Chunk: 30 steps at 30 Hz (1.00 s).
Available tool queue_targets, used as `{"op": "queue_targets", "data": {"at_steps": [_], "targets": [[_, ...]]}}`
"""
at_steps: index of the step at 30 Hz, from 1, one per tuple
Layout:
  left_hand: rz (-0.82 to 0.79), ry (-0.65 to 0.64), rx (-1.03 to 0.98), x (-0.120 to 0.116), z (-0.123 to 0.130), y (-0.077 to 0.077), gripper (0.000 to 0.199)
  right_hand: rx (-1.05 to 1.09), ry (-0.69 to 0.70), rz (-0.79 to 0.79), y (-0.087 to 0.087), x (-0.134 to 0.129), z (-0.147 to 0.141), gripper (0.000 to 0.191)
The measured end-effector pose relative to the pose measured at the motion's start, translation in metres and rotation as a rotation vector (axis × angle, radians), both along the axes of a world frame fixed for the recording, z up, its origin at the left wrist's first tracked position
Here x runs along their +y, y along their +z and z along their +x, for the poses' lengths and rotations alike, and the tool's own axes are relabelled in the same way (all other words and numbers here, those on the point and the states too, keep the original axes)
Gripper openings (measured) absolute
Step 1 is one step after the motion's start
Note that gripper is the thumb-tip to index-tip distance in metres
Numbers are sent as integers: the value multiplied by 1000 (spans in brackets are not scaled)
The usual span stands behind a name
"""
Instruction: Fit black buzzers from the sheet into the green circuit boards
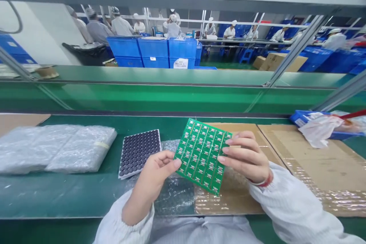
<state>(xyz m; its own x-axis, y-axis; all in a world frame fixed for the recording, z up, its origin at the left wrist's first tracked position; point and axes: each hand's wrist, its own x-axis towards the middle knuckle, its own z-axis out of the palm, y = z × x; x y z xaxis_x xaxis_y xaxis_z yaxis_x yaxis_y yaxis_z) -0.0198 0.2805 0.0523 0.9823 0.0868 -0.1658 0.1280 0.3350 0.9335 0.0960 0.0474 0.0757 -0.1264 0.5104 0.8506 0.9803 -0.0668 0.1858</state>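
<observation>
Green PCB panel (202, 156), prob. stiff, light, brittle; edges = best hold; grasped thus, L hand (153, 178) & R hand (246, 156) both closed on opp. edges

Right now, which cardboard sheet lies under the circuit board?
The left sheet, partly beneath the board and the right hand; the other sheet, further right, has neither over it.

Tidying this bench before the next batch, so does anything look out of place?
The crumpled plastic sheet lies bunched over the blue tray at the right, hanging onto the cardboard, which looks messy beside the neatly laid bubble bags on the left.
</observation>
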Motion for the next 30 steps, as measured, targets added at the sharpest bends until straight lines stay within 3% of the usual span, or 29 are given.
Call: {"op": "queue_targets", "data": {"at_steps": [5,12,14,17,19,21,24,30], "targets": [[8,122,16,2,1,-2,27,-5,-77,-44,-12,1,3,20],[149,193,-31,7,0,-9,25,29,-59,-17,-10,6,6,18],[351,248,-113,6,-1,-9,20,158,-82,26,-9,9,3,24],[914,394,-503,2,-5,-5,2,679,-84,155,-10,14,-5,28],[1296,441,-831,-2,-7,0,17,1114,31,206,-11,17,-9,30],[1544,422,-1031,-5,-8,3,28,1441,171,221,-12,20,-12,37],[1690,434,-1104,-6,-9,5,30,1653,199,285,-12,20,-13,37],[1699,570,-995,-8,-3,6,25,1696,162,418,-6,18,-15,32]]}}
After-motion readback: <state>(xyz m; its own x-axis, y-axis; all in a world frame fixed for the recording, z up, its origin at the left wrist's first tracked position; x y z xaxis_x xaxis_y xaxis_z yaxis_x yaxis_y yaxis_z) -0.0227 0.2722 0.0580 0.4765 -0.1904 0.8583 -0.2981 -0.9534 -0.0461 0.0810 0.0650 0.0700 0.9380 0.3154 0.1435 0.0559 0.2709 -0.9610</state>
